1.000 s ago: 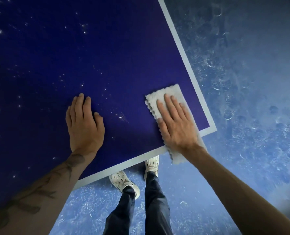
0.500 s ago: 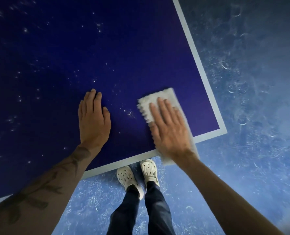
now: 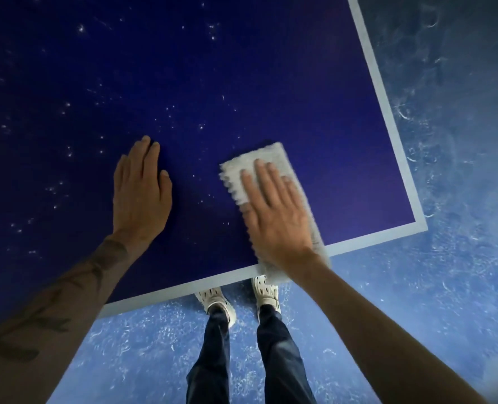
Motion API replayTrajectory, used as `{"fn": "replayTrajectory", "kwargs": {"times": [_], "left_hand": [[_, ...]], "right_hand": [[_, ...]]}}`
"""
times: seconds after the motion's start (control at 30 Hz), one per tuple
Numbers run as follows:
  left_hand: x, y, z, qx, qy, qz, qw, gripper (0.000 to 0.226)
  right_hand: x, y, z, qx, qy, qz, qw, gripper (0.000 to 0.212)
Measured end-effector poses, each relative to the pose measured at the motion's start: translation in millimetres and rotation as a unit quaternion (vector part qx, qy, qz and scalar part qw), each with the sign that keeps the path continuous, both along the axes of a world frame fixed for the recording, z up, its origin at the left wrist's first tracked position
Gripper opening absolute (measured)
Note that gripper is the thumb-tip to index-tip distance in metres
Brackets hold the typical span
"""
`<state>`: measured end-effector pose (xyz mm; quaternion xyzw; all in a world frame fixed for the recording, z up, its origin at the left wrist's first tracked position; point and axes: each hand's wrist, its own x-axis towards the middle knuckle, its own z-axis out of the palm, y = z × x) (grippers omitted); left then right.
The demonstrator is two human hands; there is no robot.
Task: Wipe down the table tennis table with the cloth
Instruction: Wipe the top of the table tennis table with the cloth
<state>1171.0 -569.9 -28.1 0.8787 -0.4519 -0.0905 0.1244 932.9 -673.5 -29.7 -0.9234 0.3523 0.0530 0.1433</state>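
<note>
**Wiping the table tennis worktop [image 3: 271, 77] near its corner [image 3: 421, 225].**
Right hand [image 3: 274, 212], fingers straight, presses the cloth [image 3: 256, 163] flat beside the corner; left hand [image 3: 141, 196] rests flat and empty, farther from it. Overlapping strokes under even palm pressure should lift the specks [image 3: 201, 127].

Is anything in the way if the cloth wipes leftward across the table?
Yes: the left hand rests flat on the table directly left of the cloth, which the right hand presses. Nothing else blocks it.
</note>
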Motion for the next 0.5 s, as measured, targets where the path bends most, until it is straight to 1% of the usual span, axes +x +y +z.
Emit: {"fn": "replayTrajectory", "kwargs": {"times": [0.1, 0.2, 0.23, 0.3, 0.37, 0.4, 0.43, 0.5], "left_hand": [[23, 1, -4, -0.004, -0.012, -0.003, 1.0, 0.051], [35, 0, -10, -0.024, -0.01, 0.027, 0.999, 0.053], [36, -1, -12, -0.031, -0.005, 0.034, 0.999, 0.054], [35, 0, -13, -0.04, 0.002, 0.034, 0.999, 0.053], [35, 1, -12, -0.044, 0.006, 0.031, 0.999, 0.053], [35, 2, -12, -0.044, 0.008, 0.03, 0.999, 0.052], [35, 2, -12, -0.042, 0.011, 0.029, 0.999, 0.052], [37, 1, -12, -0.041, 0.012, 0.03, 0.999, 0.052]], "right_hand": [[0, -35, 6, -0.032, 0.018, -0.101, 0.994, 0.062], [48, -42, 6, -0.043, 0.005, -0.174, 0.984, 0.064], [66, -32, 5, -0.043, 0.001, -0.17, 0.984, 0.064], [90, 5, 2, -0.042, -0.004, -0.114, 0.993, 0.063], [88, 41, 2, -0.028, -0.001, -0.038, 0.999, 0.062], [78, 46, 3, -0.017, 0.0, -0.016, 1.0, 0.062], [67, 42, 5, -0.007, 0.002, -0.013, 1.0, 0.062], [53, 13, 7, -0.02, 0.013, -0.068, 0.997, 0.061]]}}
